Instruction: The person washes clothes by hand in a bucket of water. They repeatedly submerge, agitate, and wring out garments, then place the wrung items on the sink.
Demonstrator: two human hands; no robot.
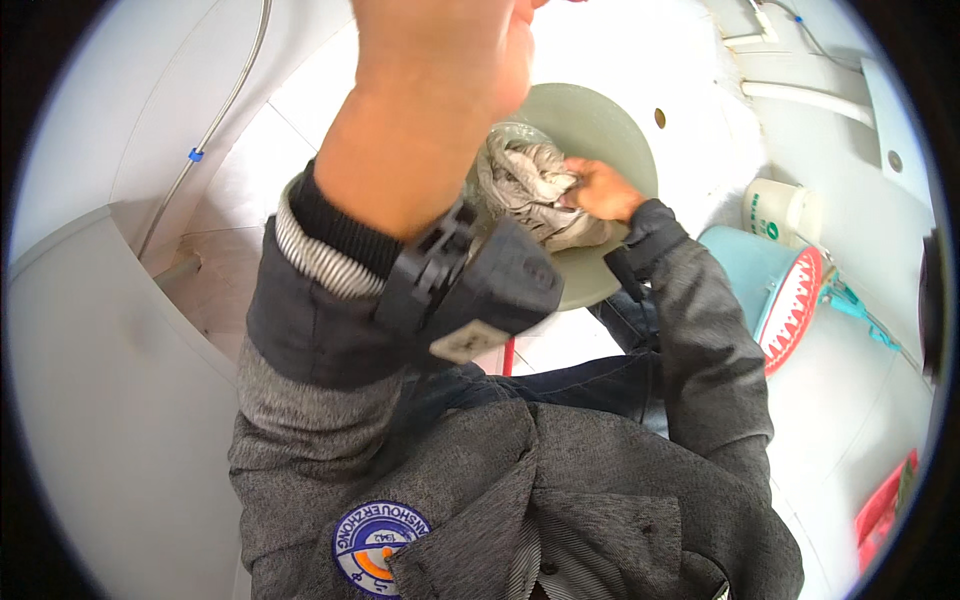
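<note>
A grey-green basin [625, 130] rests in front of me, partly covered by my arms. Inside it lies a bunched, wet-looking, pale grey-beige cloth [525, 182], its folds piled toward the left side. My right hand [603, 190] has its fingers closed on the cloth's right part. Raised high and close to the view, my left hand [450, 50] is above the basin's left side. Its fingers are cut off by the top edge, so what they do is hidden. A black device [480, 285] is strapped at my left wrist.
To the right stand a pale blue container [735, 262] with a red toothed-mouth design and a white bucket [772, 208]. A thin metal hose [232, 95] hangs at the left, above a large pale panel [100, 400]. Something red [882, 510] lies at the lower right.
</note>
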